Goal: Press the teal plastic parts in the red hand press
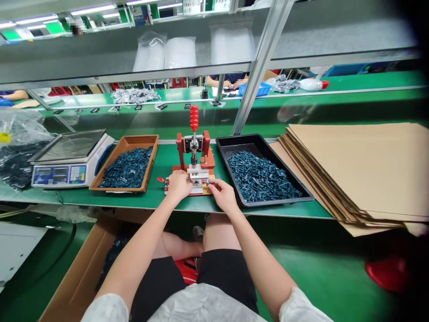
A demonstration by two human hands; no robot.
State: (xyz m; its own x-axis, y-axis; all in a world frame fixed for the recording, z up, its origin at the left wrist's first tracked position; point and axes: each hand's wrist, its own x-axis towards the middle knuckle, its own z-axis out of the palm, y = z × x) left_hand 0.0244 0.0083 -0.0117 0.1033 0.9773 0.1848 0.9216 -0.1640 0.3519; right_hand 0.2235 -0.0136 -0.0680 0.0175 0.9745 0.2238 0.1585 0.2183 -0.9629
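Observation:
A red hand press (180, 150) with a ribbed red lever handle (194, 118) stands upright at the middle of the green bench. My left hand (180, 184) is at the left side of its metal fixture (198, 173), fingers curled inward and their tips partly hidden. On the right side, my right hand (223, 194) pinches with thumb and forefinger at the fixture's edge; what lies between the fingertips is too small to name. Small dark blue plastic pieces fill part of a brown tray (154, 154) to the left and a black tray (241, 142) to the right.
A weighing scale (72, 156) and clear bags of dark parts (20, 156) stand at left. Stacked cardboard sheets (358, 170) overhang the bench's right front edge. A metal post (259, 67) rises behind the black tray. An open carton (77, 277) is below; another person's hands (231, 84) show beyond.

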